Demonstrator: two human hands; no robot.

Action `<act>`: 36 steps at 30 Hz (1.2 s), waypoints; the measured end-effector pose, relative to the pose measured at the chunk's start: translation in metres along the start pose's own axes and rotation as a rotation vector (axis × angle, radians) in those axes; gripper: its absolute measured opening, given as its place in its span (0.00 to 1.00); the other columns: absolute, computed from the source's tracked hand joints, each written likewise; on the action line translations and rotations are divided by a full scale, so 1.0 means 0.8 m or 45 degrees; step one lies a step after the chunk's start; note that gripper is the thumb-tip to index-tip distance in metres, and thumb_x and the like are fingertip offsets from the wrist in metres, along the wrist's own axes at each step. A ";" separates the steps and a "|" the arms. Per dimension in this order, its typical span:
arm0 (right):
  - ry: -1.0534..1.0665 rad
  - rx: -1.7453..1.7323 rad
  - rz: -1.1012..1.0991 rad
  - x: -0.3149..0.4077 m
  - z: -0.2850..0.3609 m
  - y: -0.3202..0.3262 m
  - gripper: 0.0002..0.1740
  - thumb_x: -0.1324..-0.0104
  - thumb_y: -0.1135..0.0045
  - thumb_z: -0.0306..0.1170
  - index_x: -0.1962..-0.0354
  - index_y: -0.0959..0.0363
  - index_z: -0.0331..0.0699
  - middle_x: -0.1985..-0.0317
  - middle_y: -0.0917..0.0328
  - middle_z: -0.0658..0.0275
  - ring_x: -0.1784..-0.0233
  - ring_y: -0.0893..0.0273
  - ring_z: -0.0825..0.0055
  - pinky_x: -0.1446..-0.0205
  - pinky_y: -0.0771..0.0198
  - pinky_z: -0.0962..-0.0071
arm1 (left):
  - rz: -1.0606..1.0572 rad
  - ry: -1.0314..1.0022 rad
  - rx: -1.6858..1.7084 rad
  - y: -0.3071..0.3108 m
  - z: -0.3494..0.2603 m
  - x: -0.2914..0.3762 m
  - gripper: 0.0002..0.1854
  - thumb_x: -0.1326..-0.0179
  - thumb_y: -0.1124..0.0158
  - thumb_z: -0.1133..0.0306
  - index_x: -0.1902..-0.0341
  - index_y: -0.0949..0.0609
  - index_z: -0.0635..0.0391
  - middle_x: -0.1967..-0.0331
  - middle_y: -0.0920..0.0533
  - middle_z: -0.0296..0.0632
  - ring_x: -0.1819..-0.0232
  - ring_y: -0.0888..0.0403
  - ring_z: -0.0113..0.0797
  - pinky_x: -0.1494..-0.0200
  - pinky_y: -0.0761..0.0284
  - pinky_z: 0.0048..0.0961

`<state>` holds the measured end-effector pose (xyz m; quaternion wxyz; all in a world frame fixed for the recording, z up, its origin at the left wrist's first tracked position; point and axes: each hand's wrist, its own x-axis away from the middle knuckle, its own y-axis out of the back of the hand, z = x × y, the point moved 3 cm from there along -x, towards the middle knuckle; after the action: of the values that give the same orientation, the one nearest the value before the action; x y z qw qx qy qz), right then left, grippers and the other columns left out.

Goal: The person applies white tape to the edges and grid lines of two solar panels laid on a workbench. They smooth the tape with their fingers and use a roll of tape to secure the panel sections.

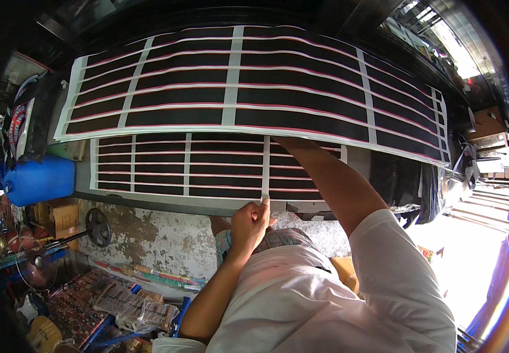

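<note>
A large sheet printed with black panels, white stripes and thin red edging spreads across the upper middle. Several sheet edges seem layered along its left side. Below and partly under it, a second sheet with the same pattern lies on a grey work surface. My left hand is at the front edge of this lower sheet, thumb on top and fingers curled, pinching the edge by a white stripe. My right forearm reaches over the lower sheet and passes beneath the upper one, which hides my right hand.
A blue plastic jug stands at the left end of the work surface. Black plastic sheeting hangs at its right end. Below left are a black handwheel, a fan and wrapped bundles. A peeling wall runs under the surface.
</note>
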<state>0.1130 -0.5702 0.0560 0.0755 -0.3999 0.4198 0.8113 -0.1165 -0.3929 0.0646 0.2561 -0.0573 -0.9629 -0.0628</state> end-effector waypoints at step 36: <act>-0.263 0.006 1.219 0.087 0.096 0.038 0.14 0.31 0.30 0.38 0.55 0.18 0.40 0.60 0.11 0.52 0.52 0.10 0.50 0.50 0.13 0.52 | -0.201 0.227 -0.393 -0.022 0.102 -0.011 0.32 0.20 0.42 0.44 0.71 0.10 0.59 0.84 0.13 0.44 0.84 0.12 0.36 0.73 0.16 0.32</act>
<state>0.0078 -0.5471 0.0505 -0.2637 -0.0792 0.5487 0.7894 -0.1511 -0.3987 -0.0114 0.3228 -0.0143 -0.9169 -0.2344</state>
